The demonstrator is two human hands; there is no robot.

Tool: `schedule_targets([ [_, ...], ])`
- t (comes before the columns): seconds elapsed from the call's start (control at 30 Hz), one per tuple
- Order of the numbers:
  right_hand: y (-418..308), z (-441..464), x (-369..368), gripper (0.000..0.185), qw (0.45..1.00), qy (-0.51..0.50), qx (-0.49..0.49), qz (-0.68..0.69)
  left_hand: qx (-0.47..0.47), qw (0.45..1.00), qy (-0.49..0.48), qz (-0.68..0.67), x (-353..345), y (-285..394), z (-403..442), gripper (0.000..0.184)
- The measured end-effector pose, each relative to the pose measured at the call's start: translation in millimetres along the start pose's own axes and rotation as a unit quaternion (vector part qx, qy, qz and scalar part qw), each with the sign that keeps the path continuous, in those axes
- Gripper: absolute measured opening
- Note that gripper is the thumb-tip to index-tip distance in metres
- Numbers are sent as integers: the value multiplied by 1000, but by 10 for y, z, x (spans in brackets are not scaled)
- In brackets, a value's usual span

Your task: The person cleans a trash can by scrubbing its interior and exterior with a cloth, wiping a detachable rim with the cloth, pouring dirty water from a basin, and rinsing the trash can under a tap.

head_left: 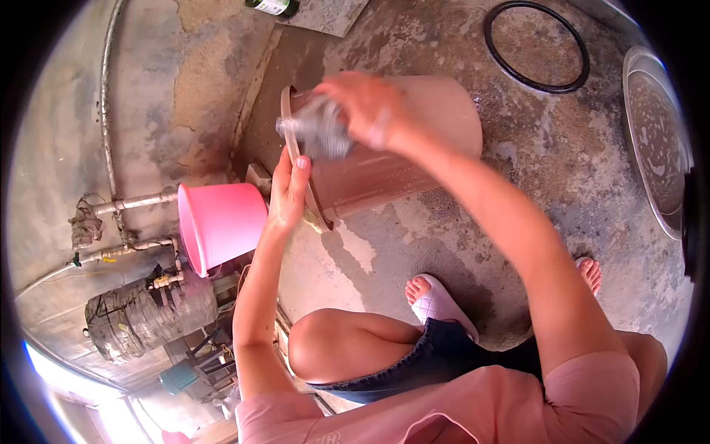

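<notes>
A large brown plastic bin (pixel 414 174) lies on its side on the wet floor, its rim toward the left. My left hand (pixel 290 189) grips the bin's rim (pixel 291 133), thumb on the outer side. Blurred by motion, my right hand (pixel 362 107) holds a grey cloth (pixel 322 129) against the bin's side near the rim. Something pale green (pixel 316 220) shows at the rim's lower end.
A pink bucket (pixel 225 222) sits left of my left hand, by the wall pipes (pixel 151 200). A black ring (pixel 536 85) and a large metal basin (pixel 654 140) are on the right. A green bottle (pixel 274 7) is at the top. My feet are below the bin.
</notes>
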State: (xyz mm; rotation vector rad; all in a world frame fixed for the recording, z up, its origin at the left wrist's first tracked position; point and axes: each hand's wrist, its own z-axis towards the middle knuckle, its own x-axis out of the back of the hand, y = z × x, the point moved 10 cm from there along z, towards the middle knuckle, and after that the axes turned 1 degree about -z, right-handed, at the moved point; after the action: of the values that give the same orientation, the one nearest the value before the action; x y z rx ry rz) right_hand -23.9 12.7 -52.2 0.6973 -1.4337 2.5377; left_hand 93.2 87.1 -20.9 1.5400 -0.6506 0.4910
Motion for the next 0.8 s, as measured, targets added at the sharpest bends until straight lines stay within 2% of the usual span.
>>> schedule_targets([
  [0.07,913,-97,-158,30,956,-166,-225,83,9,1000,3,4,-21,-1,-70,58],
  [0.13,1381,-440,207,36,950,-117,-284,-62,3,1000,-3,24,-27,34,-96,57],
  [0.2,1270,-792,598,38,957,55,-246,-147,-35,998,-31,43,-87,64,-83,56],
  [0.3,541,-1019,634,40,958,117,-128,-229,-86,994,-42,60,-223,301,-88,53],
  [0.37,76,-919,523,44,979,152,-60,-121,-93,994,-30,40,-283,378,-118,54],
  [0.43,-253,-666,515,44,990,128,28,-51,-52,991,-77,96,-327,305,-178,55],
  [0.5,-199,-315,549,36,985,165,50,11,-65,984,-99,132,-372,340,-230,55],
  [0.53,138,19,296,33,996,32,-45,75,-112,978,-98,144,-385,383,-235,55],
  [0.57,459,226,16,33,975,-103,-140,135,-104,979,-103,143,-399,387,-236,56],
  [0.63,484,466,36,43,997,-64,-32,37,-91,979,-117,139,-452,421,-217,57],
  [0.7,453,353,-17,43,999,-19,-48,4,-93,985,-86,119,-409,430,-151,57],
  [0.73,128,84,278,40,993,115,22,-23,-92,987,-71,109,-390,424,-122,58],
  [0.77,-78,-99,495,42,992,119,-38,-8,-84,991,-56,86,-355,412,-86,57],
  [0.8,-190,-265,372,48,990,117,-8,-72,-77,994,-42,63,-313,403,-35,55],
])
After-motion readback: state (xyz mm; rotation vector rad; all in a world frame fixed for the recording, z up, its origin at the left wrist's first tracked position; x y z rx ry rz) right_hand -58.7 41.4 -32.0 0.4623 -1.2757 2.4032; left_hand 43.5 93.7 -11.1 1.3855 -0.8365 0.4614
